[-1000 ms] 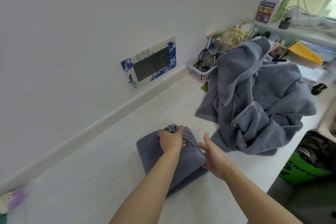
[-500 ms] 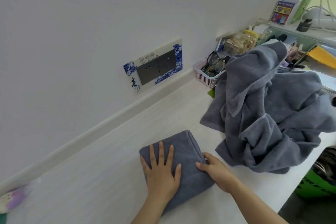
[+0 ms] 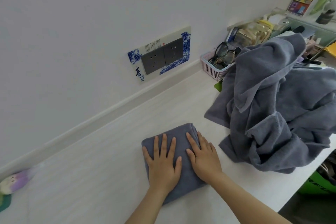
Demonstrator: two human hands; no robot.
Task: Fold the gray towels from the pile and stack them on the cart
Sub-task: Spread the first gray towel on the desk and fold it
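folded towel on counter, towel pile right

home room: white counter at wall, decorated wall socket, basket of glasses, cluttered shelf.

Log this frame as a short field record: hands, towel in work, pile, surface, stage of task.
left hand: flat, fingers straight, pressing on folded towel
right hand: flat, pressing on same towel
folded towel: gray, compact, on counter
pile: gray towels, crumpled, to the right, apart from folded towel
counter: white, along wall
stage: folded, not yet stacked; cart not in view
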